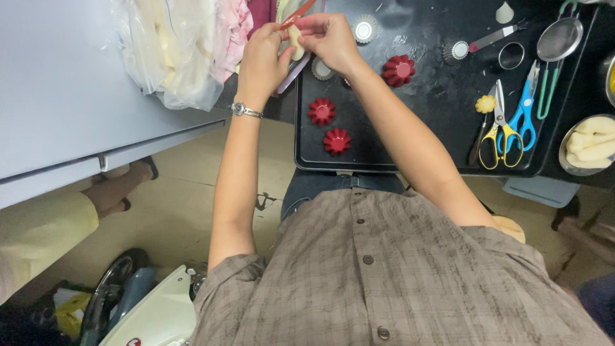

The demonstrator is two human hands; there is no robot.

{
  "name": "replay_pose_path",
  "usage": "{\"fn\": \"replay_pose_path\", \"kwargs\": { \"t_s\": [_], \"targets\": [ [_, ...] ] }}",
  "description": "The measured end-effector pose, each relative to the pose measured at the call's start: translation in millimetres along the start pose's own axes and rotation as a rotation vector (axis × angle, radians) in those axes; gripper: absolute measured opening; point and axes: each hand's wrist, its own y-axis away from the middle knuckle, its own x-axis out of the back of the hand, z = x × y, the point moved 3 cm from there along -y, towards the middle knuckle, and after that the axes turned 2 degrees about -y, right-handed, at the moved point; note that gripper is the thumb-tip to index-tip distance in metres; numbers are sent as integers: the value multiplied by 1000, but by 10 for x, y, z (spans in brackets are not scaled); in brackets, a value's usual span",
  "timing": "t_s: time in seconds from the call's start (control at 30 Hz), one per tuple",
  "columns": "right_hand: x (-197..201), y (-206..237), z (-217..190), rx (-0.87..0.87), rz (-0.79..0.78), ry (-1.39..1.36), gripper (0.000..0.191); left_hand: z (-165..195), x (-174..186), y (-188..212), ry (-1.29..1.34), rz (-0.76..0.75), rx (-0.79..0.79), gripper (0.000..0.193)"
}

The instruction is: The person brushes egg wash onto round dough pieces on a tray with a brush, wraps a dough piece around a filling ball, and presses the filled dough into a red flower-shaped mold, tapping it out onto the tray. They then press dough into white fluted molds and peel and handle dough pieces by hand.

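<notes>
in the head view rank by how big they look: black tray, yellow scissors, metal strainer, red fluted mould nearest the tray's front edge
1. black tray
2. yellow scissors and metal strainer: too close in length to rank
3. red fluted mould

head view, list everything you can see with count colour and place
pale dough piece: 1, cream, in the grip of both hands
red fluted moulds: 3, red, on black tray
black metal tray: 1, black, ahead of the person
silver fluted tins: about 3, tray top
scissors: 2, yellow-handled and blue-handled, tray right
green-handled mesh strainer: 1, tray top right
metal ring cutter: 1, silver, beside strainer
clear plastic bag: 1, on grey table
bowl of dough: 1, right edge
left hand: 1, wristwatch
right hand: 1
</notes>
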Motion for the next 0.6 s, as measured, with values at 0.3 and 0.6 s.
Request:
{"fn": "replay_pose_path", "kwargs": {
  "t_s": [0.3, 0.6],
  "targets": [
    [-42, 78, -54, 71, 30, 324, 24, -20, -56, -20, -36, 18, 4, 19],
    [-29, 85, -30, 101, 30, 343, 25, 5, -35, -61, -29, 2, 15, 16]
  ]
}}
